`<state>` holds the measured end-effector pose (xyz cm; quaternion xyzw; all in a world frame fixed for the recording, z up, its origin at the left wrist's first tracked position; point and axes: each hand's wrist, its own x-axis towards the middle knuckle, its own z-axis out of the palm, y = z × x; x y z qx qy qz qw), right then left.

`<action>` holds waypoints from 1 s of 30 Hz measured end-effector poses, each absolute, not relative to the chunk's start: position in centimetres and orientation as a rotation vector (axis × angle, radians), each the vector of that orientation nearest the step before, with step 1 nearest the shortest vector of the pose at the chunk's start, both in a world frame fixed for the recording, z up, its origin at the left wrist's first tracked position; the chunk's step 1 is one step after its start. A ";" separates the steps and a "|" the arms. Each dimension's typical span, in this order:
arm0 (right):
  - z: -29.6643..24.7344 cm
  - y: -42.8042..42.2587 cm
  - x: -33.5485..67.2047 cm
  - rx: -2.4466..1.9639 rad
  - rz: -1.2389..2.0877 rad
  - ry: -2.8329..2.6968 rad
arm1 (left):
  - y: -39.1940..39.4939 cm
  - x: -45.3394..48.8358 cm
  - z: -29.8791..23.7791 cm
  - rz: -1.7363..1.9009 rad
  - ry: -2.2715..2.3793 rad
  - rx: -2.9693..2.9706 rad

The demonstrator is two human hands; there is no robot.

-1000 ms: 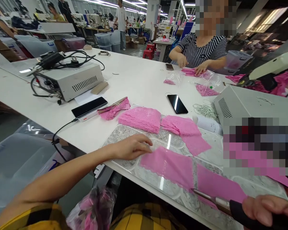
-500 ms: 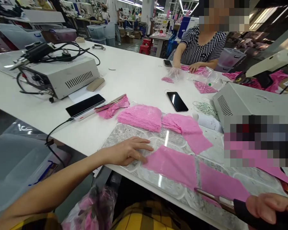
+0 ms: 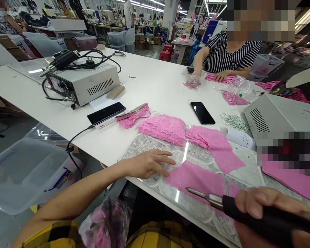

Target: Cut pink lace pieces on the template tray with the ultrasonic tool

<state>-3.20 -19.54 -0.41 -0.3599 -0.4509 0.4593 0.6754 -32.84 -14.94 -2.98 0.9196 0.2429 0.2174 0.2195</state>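
In the head view my left hand (image 3: 150, 163) rests on the clear patterned mat (image 3: 134, 148), fingers stretched apart. Its thumb and index finger reach the left corner of a flat pink fabric piece (image 3: 196, 175). My right hand (image 3: 271, 206) is wrapped round a black-handled handpiece with a pointed metal tip (image 3: 214, 199). That tip lies over the near part of the pink fabric; whether it touches cannot be made out. A second pink piece (image 3: 234, 189) is partly hidden behind the handpiece. Beyond them sit a pink lace stack (image 3: 162, 129) and a folded pink lace pile (image 3: 214, 143).
A grey box unit (image 3: 93, 84) with a similar handpiece on top stands left, another grey unit (image 3: 274, 113) right. Two phones (image 3: 203, 113) lie on the white table (image 3: 155, 86). A co-worker in stripes (image 3: 229, 57) handles pink bundles opposite. A clear bin (image 3: 28, 172) stands lower left.
The handpiece in my right hand has moved left, its tip going from the gap between the pieces to over the left piece. The view has shifted slightly; my left hand stays at the fabric corner.
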 end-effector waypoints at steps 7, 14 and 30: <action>0.6 -18.2 -8.9 -0.648 1.118 -1.099 | -15.0 -33.2 -3.2 0.602 0.650 2.524; 0.2 -18.4 -9.6 -0.622 1.142 -1.142 | -15.2 -33.4 -3.2 0.626 0.612 2.561; 0.4 -18.2 -10.2 -0.606 1.133 -1.169 | -15.1 -33.4 -3.4 0.602 0.585 2.628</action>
